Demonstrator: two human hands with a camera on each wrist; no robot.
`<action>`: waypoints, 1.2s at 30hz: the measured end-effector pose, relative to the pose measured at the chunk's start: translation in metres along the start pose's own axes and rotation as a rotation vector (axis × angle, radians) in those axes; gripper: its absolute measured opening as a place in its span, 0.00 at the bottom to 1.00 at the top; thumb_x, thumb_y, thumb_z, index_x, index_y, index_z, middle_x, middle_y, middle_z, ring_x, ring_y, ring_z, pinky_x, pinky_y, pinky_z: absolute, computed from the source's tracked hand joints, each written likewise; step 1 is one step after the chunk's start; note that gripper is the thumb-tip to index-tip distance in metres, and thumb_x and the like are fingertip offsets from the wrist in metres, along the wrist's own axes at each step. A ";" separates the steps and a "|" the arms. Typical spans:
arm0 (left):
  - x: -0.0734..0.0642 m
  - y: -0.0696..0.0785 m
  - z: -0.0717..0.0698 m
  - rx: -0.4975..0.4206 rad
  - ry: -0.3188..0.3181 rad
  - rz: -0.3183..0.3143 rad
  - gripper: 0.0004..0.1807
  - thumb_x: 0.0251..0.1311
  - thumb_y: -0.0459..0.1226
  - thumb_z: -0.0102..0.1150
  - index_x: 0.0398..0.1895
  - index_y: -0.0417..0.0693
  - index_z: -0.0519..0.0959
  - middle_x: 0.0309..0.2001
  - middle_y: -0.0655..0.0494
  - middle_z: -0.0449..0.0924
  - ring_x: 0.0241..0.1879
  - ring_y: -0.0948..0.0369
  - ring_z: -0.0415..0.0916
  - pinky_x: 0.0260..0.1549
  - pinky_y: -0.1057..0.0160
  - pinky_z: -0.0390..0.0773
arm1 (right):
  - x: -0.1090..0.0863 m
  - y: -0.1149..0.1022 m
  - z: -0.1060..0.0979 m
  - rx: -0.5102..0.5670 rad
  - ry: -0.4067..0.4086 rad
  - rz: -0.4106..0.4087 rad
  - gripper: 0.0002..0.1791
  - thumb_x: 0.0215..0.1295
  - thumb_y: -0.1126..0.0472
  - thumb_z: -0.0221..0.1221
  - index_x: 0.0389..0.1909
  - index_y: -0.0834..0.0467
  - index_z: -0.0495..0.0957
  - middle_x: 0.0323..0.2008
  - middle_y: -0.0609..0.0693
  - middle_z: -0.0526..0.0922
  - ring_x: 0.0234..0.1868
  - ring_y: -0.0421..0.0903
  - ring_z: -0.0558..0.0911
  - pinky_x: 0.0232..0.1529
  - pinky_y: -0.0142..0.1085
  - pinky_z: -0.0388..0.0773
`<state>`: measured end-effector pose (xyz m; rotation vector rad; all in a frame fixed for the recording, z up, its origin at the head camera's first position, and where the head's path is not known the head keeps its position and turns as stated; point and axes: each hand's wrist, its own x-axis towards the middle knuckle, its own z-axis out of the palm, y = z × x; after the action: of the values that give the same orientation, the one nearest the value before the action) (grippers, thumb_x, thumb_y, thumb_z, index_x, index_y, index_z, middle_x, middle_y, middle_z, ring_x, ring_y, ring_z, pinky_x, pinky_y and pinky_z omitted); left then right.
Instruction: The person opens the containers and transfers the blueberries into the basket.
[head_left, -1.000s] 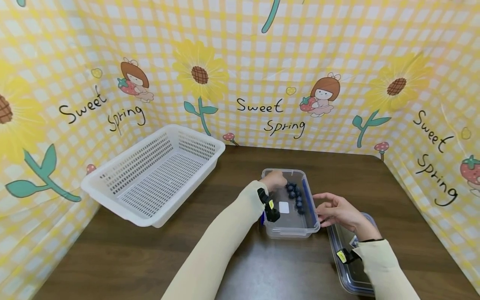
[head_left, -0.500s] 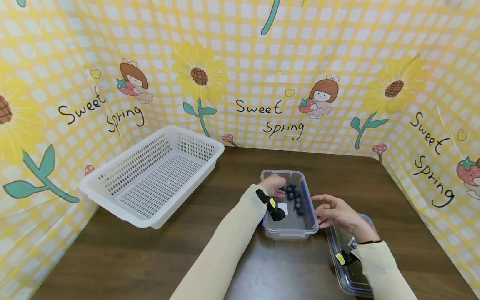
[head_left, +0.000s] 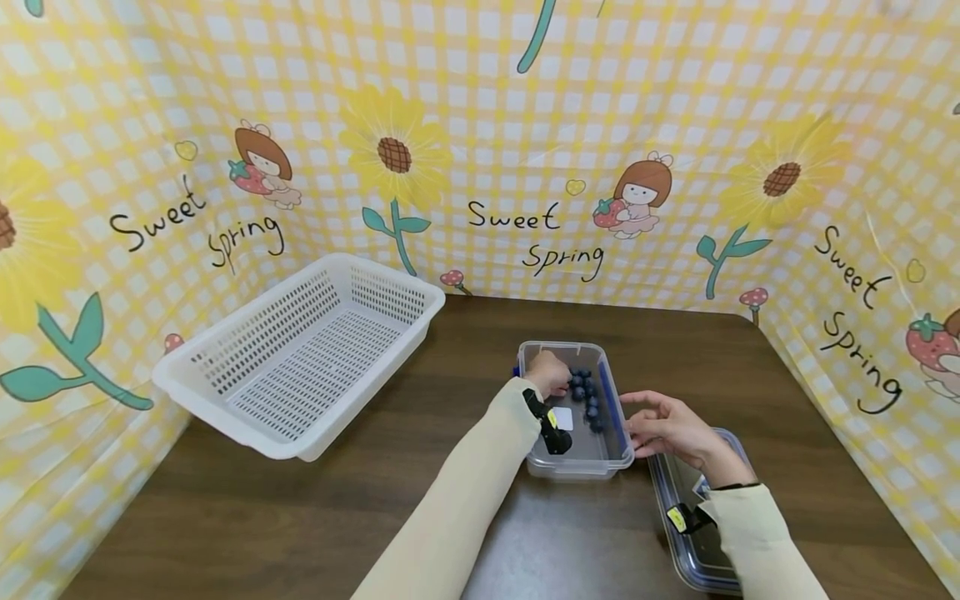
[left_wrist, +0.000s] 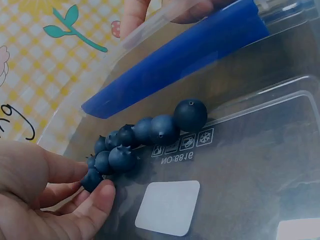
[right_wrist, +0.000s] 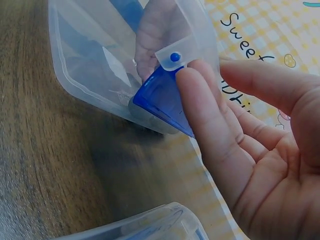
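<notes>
A clear plastic container (head_left: 577, 473) with blue side latches stands at the middle right of the table in the head view. Inside it, several dark blueberries (head_left: 591, 402) lie in a line along the right wall. My left hand (head_left: 549, 372) reaches down into the container. In the left wrist view its thumb and fingers pinch a blueberry (left_wrist: 91, 181) at the end of the row. My right hand (head_left: 672, 427) is at the container's right side, its fingers loosely bent and close against the blue latch (right_wrist: 162, 97) in the right wrist view.
A white perforated basket (head_left: 307, 450) stands at the left. Under my right forearm lies a clear lidded box (head_left: 686, 558). A white label (left_wrist: 168, 207) shows on the container's floor. Checked cloth (head_left: 480, 150) with sunflower prints surrounds the brown table (head_left: 315, 517).
My left hand has shifted slightly nearer within the container, and its fingers have come to the end of the blueberry row. My right hand stays by the container's side.
</notes>
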<state>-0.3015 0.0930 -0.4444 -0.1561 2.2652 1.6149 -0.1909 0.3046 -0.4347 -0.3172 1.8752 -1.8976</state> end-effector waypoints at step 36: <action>0.022 0.007 -0.044 -0.447 -0.323 0.074 0.14 0.65 0.25 0.59 0.53 0.30 0.78 0.45 0.35 0.81 0.42 0.50 0.83 0.45 0.60 0.84 | -0.001 0.006 0.001 0.049 -0.049 -0.046 0.19 0.71 0.74 0.53 0.58 0.56 0.71 0.35 0.52 0.86 0.32 0.43 0.86 0.36 0.36 0.87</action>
<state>-0.3335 0.0573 -0.4333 0.0756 1.6685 2.0005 -0.1887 0.3038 -0.4403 -0.3907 1.8012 -1.9447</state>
